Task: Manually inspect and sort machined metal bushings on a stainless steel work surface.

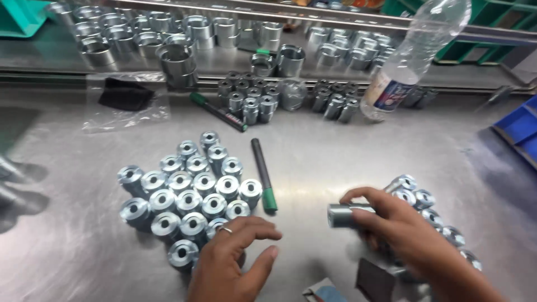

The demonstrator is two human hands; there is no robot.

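Observation:
My right hand (pixel 400 232) grips a short silver metal cylinder (pixel 341 215), held sideways just above the steel table. Behind and under that hand lies a loose pile of similar shiny metal bushings (pixel 425 201). My left hand (pixel 235 260), a ring on one finger, rests palm down with fingers spread at the near edge of a tight cluster of upright metal bushings (pixel 187 190). It touches the nearest pieces and holds nothing. A dark marker with a green cap (pixel 263 174) lies between the two groups.
A second marker (pixel 219 112) and more small bushings (pixel 249 95) lie farther back. Larger metal rings (pixel 179 61) line the rear shelf. A clear plastic bottle (pixel 411 56) leans at the right. A blue bin (pixel 520 131) sits far right, a plastic bag (pixel 126 100) at left.

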